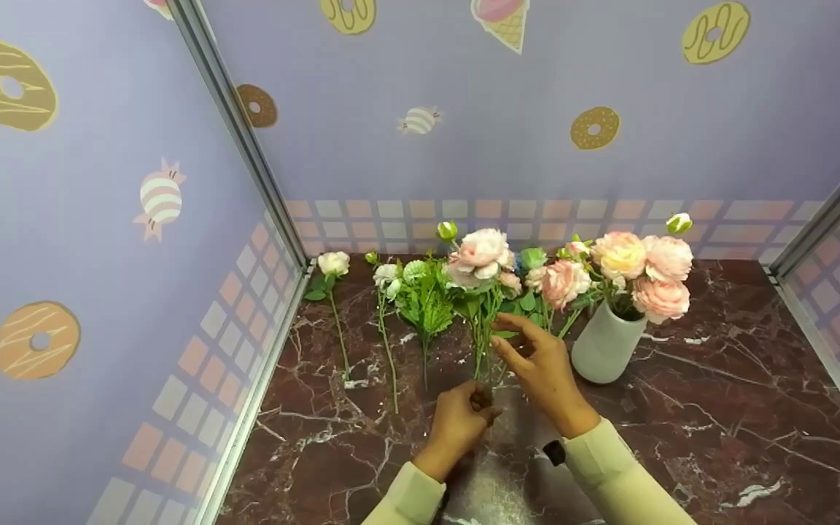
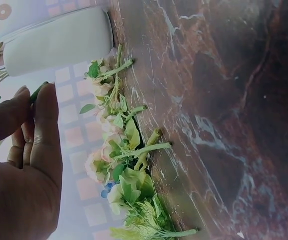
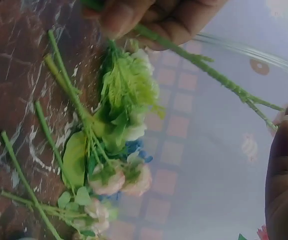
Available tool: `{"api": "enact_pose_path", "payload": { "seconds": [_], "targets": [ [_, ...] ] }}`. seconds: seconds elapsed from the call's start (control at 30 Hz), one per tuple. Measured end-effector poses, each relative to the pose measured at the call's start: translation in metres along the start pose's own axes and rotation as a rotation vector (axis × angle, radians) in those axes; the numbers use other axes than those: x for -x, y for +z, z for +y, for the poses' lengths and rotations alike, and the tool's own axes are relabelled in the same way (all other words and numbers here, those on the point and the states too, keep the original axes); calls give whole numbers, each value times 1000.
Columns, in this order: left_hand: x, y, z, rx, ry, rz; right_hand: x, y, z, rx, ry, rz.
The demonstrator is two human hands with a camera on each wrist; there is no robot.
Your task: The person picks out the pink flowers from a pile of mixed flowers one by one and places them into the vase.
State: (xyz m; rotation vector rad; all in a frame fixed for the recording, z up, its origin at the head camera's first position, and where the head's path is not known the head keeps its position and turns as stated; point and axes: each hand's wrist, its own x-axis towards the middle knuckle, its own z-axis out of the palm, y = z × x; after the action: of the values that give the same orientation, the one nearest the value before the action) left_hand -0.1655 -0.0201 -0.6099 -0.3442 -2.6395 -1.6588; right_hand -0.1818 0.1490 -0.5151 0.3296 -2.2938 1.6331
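The pink flower with a green stem (image 1: 482,254) is above the surface (image 1: 712,452), in front of the middle of its back edge. On my head view its long axis runs almost straight away from the front edge, bloom toward the back edge, stem end toward the front.

The left hand (image 1: 460,414) pinches the low end of the stem between thumb and finger; the left wrist view shows the green tip there, well off the surface. The right hand (image 1: 550,368) reaches to the stem higher up, thumb and forefinger beside it; I cannot tell whether they close on it. Only the right wrist view shows me the knobbly stem splitting into two thin branches at those fingertips.

Along the back edge, from the left corner, I see a white rose (image 1: 334,264), a thin white-flowered stem (image 1: 386,306), a crinkled leafy sprig (image 1: 426,299) and ruffled pink blooms (image 1: 566,284). Both wrist views bring out blue petals (image 3: 139,150) and blunt stem ends among them.

Right of centre, near the back edge, a smooth white tapered vase (image 1: 606,350) stands upright, holding layered pink and yellowish blooms (image 1: 662,299).
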Motion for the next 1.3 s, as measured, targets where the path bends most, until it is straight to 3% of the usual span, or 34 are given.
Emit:
{"api": "enact_pose_path", "payload": {
  "seconds": [0.23, 0.63, 0.8, 1.07, 1.3],
  "targets": [
    [4, 1, -1, -58, 36, 19, -2, -2, 0, -99, 78, 26],
    [5, 4, 0, -20, 26, 17, -6, -5, -1, -180, 156, 70],
    [6, 4, 0, -25, 34, 9, -6, -8, -4, -262, 188, 66],
    [5, 7, 0, -53, 82, 14, -6, -17, -10, -359, 177, 61],
    [4, 8, -1, -88, 142, -8, -1, -31, -14, -298, 150, 46]
  ]
}}
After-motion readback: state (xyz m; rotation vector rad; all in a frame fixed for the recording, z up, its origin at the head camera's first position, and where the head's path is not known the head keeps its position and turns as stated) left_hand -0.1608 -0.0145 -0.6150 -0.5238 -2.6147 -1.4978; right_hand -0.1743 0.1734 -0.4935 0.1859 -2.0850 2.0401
